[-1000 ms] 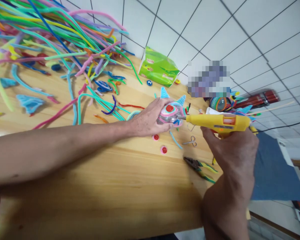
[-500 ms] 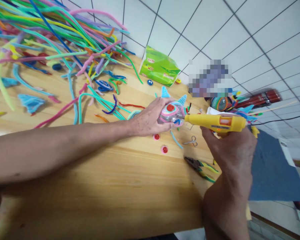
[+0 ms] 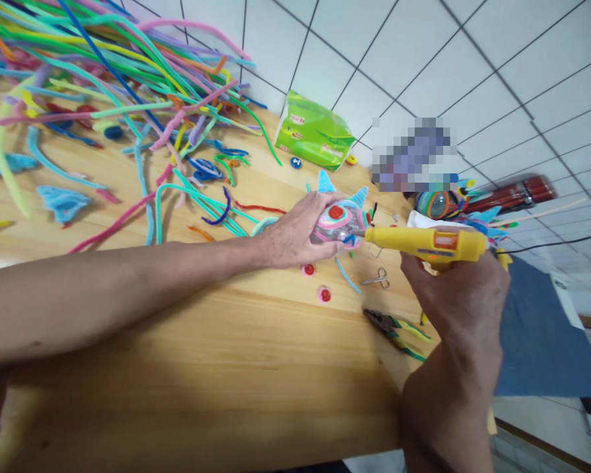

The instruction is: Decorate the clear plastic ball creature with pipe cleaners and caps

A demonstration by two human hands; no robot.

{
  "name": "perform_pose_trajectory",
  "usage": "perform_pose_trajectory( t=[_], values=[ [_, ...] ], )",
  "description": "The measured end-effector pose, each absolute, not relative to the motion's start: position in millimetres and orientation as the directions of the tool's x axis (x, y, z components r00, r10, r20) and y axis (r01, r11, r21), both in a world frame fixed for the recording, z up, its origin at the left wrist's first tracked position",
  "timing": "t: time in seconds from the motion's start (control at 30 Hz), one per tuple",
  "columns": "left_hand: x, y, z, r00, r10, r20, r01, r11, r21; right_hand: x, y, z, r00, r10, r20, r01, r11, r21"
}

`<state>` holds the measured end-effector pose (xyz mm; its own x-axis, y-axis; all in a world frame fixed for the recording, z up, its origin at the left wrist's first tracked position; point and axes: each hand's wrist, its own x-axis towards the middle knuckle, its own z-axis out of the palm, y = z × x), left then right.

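While we grip the yellow glue gun [image 3: 418,243] in our right hand [image 3: 465,289] at three o'clock, its nozzle [image 3: 358,233] touching or nearly touching the blue-horned figure [image 3: 337,213], our left hand [image 3: 295,233] clasps that figure near the centre; farther off, at twelve o'clock, we see a green packet [image 3: 314,135].

Pale wooden table [image 3: 217,368], heap of colourful fuzzy stems [image 3: 128,72], green packet [image 3: 315,133], scissors [image 3: 381,278], pliers [image 3: 385,322], two red-centred discs [image 3: 324,294]
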<state>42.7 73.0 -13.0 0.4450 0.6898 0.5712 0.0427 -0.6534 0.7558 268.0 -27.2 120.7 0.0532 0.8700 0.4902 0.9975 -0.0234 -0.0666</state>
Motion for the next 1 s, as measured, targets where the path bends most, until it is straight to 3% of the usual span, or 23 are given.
perform_pose_trajectory(
  t=[1.0],
  values=[
    [42.9,74.3,-13.4,0.459,0.682,0.569,0.048,-0.659,0.751,263.1,-29.9,125.9,0.039,0.906,0.421,0.997,-0.063,0.041]
  ],
)
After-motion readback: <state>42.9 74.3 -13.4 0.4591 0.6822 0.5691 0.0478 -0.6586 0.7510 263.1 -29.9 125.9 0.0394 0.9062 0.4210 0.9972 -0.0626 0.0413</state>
